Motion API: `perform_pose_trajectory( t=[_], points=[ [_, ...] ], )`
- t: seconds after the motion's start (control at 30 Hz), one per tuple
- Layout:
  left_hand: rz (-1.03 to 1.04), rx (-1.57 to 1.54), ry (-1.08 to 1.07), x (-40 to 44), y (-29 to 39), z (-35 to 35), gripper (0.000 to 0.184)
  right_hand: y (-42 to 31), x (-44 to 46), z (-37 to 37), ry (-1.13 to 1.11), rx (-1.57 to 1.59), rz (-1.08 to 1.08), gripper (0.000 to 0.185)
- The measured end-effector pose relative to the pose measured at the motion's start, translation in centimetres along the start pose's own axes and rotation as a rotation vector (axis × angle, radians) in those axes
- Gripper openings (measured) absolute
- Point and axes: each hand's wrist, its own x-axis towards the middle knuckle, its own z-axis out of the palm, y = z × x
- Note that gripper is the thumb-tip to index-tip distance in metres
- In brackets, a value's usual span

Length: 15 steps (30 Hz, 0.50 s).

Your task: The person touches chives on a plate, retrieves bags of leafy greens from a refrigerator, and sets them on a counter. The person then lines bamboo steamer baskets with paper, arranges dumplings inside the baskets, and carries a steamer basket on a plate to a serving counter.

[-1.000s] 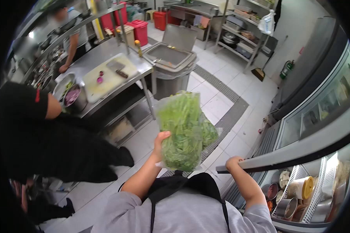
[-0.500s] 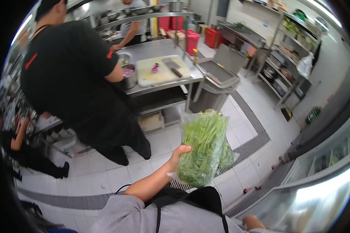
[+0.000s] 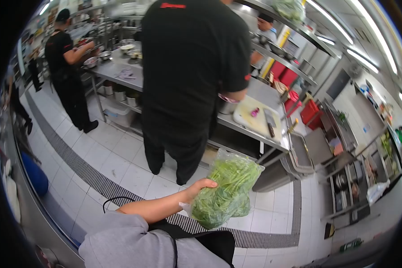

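My left hand (image 3: pixel 199 188) is closed on a clear plastic bag of leafy greens (image 3: pixel 228 190), thumb on the near face and the other fingers hidden behind it. The bag hangs in front of my body above the tiled floor, its stems toward the top right and its leaves lower down. My right hand is out of the picture.
A person in black (image 3: pixel 190 80) stands just ahead at a steel counter (image 3: pixel 134 80). On it lies a white cutting board (image 3: pixel 243 117) with a knife (image 3: pixel 270 123) and a purple onion piece (image 3: pixel 254 112). A grey bin (image 3: pixel 272 172) stands right. A floor drain (image 3: pixel 263 240) crosses the tiles.
My view has swung left, so the co-worker now stands mid-picture and the cutting board lies farther right. The bag stays in my left hand, tilted more. My right hand has left the view.
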Motion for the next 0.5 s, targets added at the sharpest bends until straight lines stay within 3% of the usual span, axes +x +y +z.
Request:
perform_pose_trajectory(
  t=[0.17,0.2,0.23,0.3,0.37,0.43,0.5],
  points=[
    [0.195,0.044,0.038,-7.0,5.6,-1.0,0.054,-6.3,13.8,6.3,-0.022,0.052,-0.215,0.042],
    [0.239,0.041,0.061,-8.8,6.7,-0.9,0.053,-8.7,21.6,9.3,-0.1,-0.566,-0.537,0.031],
    [0.281,0.035,0.08,-11.3,7.9,-1.8,0.052,-11.5,28.4,12.1,0.015,-1.115,-0.933,0.024],
    [0.351,0.035,0.123,-16.7,10.1,-3.2,0.052,-25.1,27.3,14.4,0.07,-0.323,-0.62,0.026],
    [0.485,0.021,0.177,-22.9,13.0,-4.2,0.052,-39.7,21.0,15.5,0.028,-0.152,-0.786,0.03],
    [0.584,0.025,0.264,-29.7,16.5,-4.8,0.053,-51.1,17.7,19.7,0.033,-0.29,-0.912,0.032],
    [0.709,0.003,0.393,-36.6,18.6,-5.6,0.056,-60.5,8.5,20.9,-0.205,-0.003,-1.101,0.033]
  ],
)
